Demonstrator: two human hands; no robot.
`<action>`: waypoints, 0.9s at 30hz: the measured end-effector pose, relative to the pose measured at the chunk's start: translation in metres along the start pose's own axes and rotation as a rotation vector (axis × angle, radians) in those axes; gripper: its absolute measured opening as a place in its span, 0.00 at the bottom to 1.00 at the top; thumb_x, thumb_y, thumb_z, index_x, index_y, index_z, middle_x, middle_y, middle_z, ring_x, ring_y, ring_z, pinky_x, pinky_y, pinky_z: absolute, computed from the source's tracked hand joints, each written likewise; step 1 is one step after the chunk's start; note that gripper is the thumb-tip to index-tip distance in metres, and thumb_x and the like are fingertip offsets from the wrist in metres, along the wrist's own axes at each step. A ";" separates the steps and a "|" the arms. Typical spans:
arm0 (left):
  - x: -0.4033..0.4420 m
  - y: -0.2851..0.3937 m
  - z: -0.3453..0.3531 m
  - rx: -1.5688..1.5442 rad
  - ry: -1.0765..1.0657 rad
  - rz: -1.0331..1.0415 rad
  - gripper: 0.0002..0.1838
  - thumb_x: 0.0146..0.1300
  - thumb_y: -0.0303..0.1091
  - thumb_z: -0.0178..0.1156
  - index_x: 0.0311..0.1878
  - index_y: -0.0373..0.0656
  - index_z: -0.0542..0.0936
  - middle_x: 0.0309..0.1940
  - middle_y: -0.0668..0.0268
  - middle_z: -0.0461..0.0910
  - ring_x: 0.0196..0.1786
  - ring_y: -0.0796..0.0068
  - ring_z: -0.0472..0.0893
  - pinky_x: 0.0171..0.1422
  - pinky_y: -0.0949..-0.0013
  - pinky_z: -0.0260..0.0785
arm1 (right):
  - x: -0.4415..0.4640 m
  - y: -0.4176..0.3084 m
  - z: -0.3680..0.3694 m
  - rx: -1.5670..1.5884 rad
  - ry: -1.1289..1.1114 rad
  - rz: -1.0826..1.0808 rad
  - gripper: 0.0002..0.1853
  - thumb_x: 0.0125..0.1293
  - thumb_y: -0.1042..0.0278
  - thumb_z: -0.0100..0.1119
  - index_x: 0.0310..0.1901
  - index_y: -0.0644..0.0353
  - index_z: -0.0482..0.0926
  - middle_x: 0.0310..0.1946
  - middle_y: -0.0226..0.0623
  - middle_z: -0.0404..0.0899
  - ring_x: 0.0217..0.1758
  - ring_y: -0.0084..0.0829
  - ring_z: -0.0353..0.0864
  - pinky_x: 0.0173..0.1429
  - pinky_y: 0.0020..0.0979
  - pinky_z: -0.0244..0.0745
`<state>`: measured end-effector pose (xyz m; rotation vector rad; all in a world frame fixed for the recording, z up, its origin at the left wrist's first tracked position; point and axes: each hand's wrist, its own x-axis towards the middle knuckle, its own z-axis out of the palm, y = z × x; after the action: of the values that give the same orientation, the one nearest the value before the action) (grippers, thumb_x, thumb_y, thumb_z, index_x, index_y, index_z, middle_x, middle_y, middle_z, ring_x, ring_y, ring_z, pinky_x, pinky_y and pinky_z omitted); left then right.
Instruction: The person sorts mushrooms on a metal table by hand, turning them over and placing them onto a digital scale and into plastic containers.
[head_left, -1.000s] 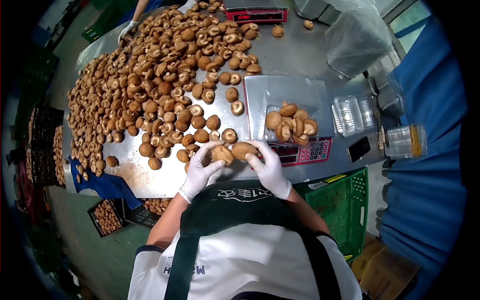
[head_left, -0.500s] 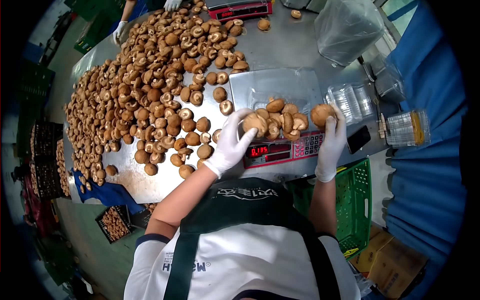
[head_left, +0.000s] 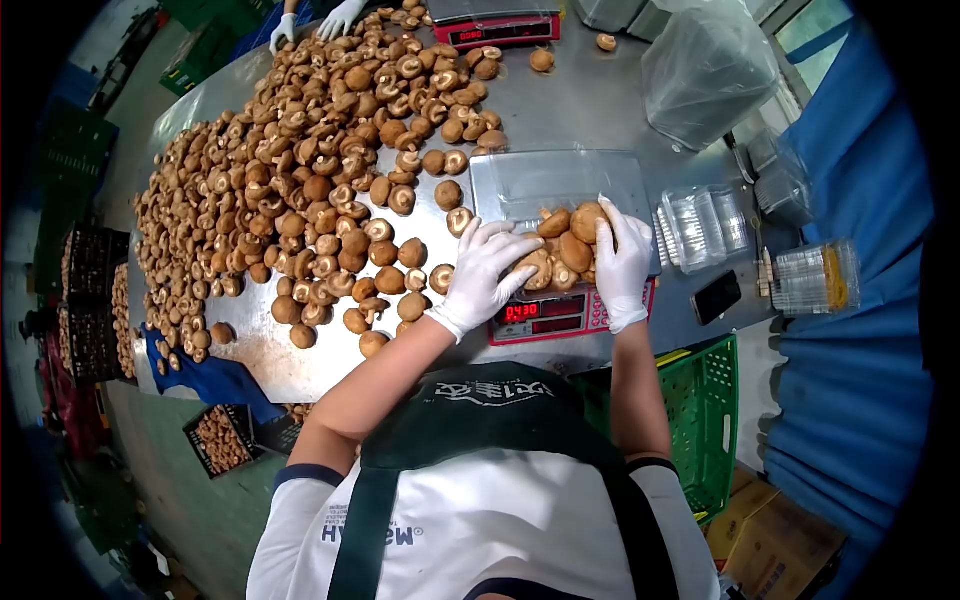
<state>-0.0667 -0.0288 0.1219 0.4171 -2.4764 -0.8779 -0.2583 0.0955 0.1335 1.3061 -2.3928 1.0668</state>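
Note:
A clear plastic tray (head_left: 522, 207) of brown shiitake mushrooms (head_left: 574, 252) sits on the steel plate of a red scale (head_left: 545, 322) reading 0.430. My left hand (head_left: 484, 275), in a white glove, cups a shiitake mushroom (head_left: 534, 268) at the tray's left side, thumb and fingers around its edge. At the right side, my gloved right hand (head_left: 624, 262) has its fingers and thumb against another shiitake mushroom (head_left: 588, 221) on top of the others. Parts of the tray are hidden by the mushrooms and my hands.
A large mushroom pile (head_left: 300, 190) covers the table's left. Another person's gloved hands (head_left: 340, 20) are at its far edge, near a second scale (head_left: 497, 28). To the right are stacked clear trays (head_left: 700, 228), a phone (head_left: 717, 297) and a plastic bag (head_left: 708, 75); a green crate (head_left: 700, 425) stands below.
Both hands have brought their mushrooms inward and down onto the others in the tray. The scale reading went from 0.135 to 0.430. The other person's hands shifted along the far edge.

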 end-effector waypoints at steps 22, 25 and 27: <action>0.035 -0.008 0.017 0.053 0.284 -0.089 0.17 0.57 0.45 0.70 0.42 0.46 0.78 0.37 0.63 0.75 0.52 0.58 0.74 0.75 0.45 0.49 | -0.004 -0.029 0.007 0.044 -0.088 -0.121 0.12 0.63 0.72 0.58 0.48 0.58 0.84 0.51 0.36 0.81 0.58 0.42 0.73 0.66 0.42 0.65; 0.058 -0.007 0.025 0.030 0.286 -0.247 0.16 0.59 0.45 0.67 0.36 0.44 0.75 0.35 0.62 0.74 0.47 0.57 0.73 0.70 0.48 0.54 | -0.007 -0.029 0.010 0.052 -0.079 -0.122 0.13 0.63 0.72 0.58 0.48 0.59 0.84 0.51 0.37 0.81 0.58 0.42 0.73 0.66 0.42 0.65; 0.068 -0.015 0.030 0.128 0.317 -0.228 0.15 0.60 0.45 0.66 0.34 0.44 0.74 0.34 0.62 0.74 0.46 0.56 0.73 0.69 0.48 0.55 | -0.007 -0.029 0.007 0.049 -0.085 -0.123 0.13 0.64 0.73 0.57 0.49 0.60 0.84 0.52 0.37 0.81 0.58 0.42 0.73 0.67 0.41 0.65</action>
<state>-0.1381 -0.0538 0.1144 0.8293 -2.2249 -0.6787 -0.2297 0.0851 0.1388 1.5230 -2.3241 1.0610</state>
